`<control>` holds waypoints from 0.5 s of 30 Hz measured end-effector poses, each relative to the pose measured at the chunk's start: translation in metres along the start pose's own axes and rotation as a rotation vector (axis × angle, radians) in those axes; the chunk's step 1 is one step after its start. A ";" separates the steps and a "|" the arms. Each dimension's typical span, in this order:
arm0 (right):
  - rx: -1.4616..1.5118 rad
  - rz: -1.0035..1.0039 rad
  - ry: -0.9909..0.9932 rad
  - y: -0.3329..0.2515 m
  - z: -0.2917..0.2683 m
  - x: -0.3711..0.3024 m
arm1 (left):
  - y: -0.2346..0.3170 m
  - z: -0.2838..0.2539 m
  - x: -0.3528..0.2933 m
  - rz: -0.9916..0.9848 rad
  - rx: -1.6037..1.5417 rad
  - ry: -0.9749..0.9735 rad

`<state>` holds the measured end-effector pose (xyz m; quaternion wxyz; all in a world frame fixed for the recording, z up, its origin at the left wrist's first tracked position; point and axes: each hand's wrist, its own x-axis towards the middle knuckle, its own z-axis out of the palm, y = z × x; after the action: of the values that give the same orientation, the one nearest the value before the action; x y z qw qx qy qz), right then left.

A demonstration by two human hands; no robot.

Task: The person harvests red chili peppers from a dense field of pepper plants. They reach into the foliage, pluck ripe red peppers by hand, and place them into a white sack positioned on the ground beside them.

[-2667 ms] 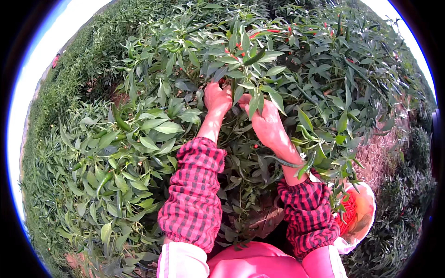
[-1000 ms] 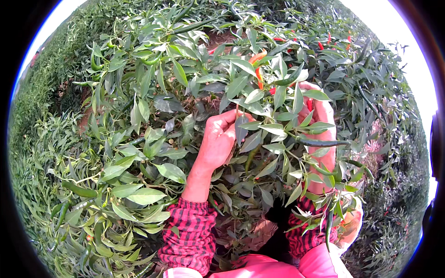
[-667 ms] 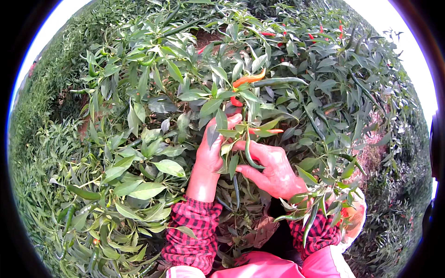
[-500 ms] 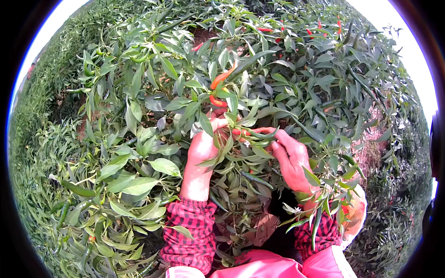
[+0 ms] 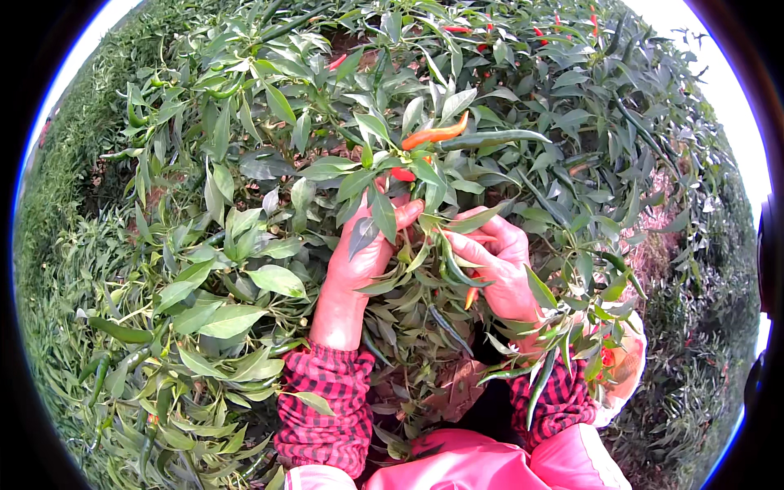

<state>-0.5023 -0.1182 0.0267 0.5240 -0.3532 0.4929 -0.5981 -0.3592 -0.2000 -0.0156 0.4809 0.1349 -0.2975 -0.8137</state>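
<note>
My left hand (image 5: 359, 253) reaches up into a chili plant, its thumb across a leafy branch (image 5: 382, 204) and its other fingers partly behind leaves. Just above it, a red chili pepper (image 5: 403, 174) and an orange one (image 5: 437, 133) stick out, with a long dark green chili (image 5: 498, 139) to their right. To the right, my right hand (image 5: 505, 269) is closed, its fingertips pinching among leaves at the upper end of a curved green chili pepper (image 5: 454, 265). An orange chili tip (image 5: 471, 297) shows below those fingers. Leaves hide the exact pinch point.
Dense chili plants surround both hands. More green chilies hang at the lower left (image 5: 121, 331) and by my right forearm (image 5: 541, 388), where leafy twigs cross my sleeve (image 5: 559, 412). Red chilies (image 5: 539, 34) show farther back. Pink cloth (image 5: 457, 465) covers my lap.
My right hand has moved slightly left, its fingers now near the green chili's upper end. The orange chili and long green one above have swung rightward, and the lower chilies now hang more steeply.
</note>
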 end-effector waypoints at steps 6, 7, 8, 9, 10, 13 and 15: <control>0.301 0.034 0.010 0.008 -0.015 0.016 | -0.001 0.005 -0.003 -0.130 0.150 0.006; 0.294 0.026 0.036 0.007 -0.015 0.016 | -0.002 0.011 -0.002 -0.107 0.169 0.005; 0.295 0.019 0.054 0.007 -0.013 0.016 | -0.002 0.012 -0.002 -0.098 0.166 -0.024; 0.295 0.013 0.073 0.007 -0.012 0.016 | -0.001 0.012 -0.002 -0.091 0.161 -0.054; 0.248 -0.024 0.062 0.008 -0.014 0.016 | -0.001 0.013 -0.001 -0.083 0.156 -0.085; 0.225 -0.143 0.003 0.013 -0.016 0.019 | -0.003 0.014 0.001 -0.052 0.222 -0.065; -0.002 -0.247 0.026 0.010 -0.016 0.017 | -0.006 0.015 0.001 -0.001 0.255 -0.040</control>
<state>-0.5183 -0.1309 0.0107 0.4395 -0.4042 0.4530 -0.6620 -0.3712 -0.1941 -0.0074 0.4533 0.1789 -0.4079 -0.7721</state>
